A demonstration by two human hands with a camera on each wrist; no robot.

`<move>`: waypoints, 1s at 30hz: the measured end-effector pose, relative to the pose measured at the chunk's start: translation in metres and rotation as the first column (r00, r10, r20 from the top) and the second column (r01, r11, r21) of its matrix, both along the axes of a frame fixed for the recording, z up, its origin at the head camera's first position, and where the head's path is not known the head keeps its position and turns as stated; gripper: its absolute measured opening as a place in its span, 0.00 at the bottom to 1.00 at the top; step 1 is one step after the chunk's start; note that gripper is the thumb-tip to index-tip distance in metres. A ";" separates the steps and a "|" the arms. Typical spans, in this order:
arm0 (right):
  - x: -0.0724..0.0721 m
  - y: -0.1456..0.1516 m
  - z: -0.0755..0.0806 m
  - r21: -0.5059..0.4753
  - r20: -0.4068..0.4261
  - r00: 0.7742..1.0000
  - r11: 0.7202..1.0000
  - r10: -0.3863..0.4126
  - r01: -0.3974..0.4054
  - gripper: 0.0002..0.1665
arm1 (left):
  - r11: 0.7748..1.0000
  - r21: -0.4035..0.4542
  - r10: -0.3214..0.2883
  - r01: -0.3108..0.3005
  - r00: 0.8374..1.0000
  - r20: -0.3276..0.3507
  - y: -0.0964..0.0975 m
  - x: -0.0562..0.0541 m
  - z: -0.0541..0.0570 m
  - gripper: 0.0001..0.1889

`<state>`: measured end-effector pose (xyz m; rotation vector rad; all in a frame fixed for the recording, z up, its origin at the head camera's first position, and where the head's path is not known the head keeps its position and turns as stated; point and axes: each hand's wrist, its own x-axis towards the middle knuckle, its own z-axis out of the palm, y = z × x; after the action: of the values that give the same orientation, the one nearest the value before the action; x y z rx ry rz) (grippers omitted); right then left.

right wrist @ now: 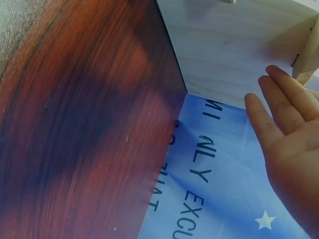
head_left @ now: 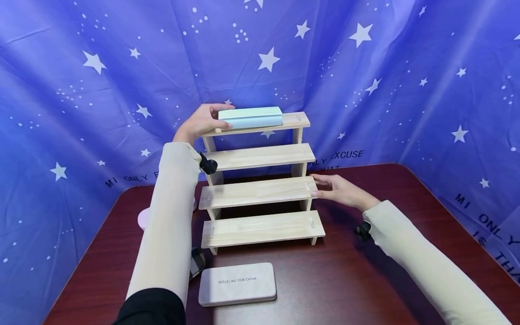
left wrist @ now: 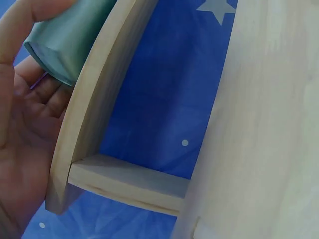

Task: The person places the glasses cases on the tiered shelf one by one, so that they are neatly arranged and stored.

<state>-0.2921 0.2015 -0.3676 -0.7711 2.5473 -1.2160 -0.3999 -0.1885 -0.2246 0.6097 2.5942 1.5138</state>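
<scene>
A light mint-blue glasses case (head_left: 252,118) lies lengthwise on the top step of a pale wooden four-tier stand (head_left: 260,194). My left hand (head_left: 205,119) grips the case by its left end, thumb at the front and fingers behind. In the left wrist view, the end of the case (left wrist: 55,55) shows between thumb and fingers, right at the edge of the wood. Beside the stand's right end, my right hand (head_left: 339,189) has its fingertips at the second tier from the bottom. The right wrist view shows those fingers (right wrist: 279,104) extended against the stand's side.
In front of the stand, a flat grey case (head_left: 237,284) lettered "REFUELING FOR CHINA" lies on the dark red table (head_left: 325,289). A dark object (head_left: 197,262) and a round lilac thing (head_left: 143,219) are partly hidden by my left arm. A blue star-patterned curtain (head_left: 122,90) hangs behind.
</scene>
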 end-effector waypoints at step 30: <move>-0.001 -0.002 -0.002 -0.034 0.032 0.999 0.999 -0.016 0.017 0.42 | 0.998 -0.022 -0.059 0.055 0.977 -0.203 -0.069 0.080 -0.020 0.32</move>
<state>-0.2931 0.1998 -0.3694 -0.7330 2.5190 -1.2697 -0.3195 -0.2576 -0.2445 0.8730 2.7057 1.4838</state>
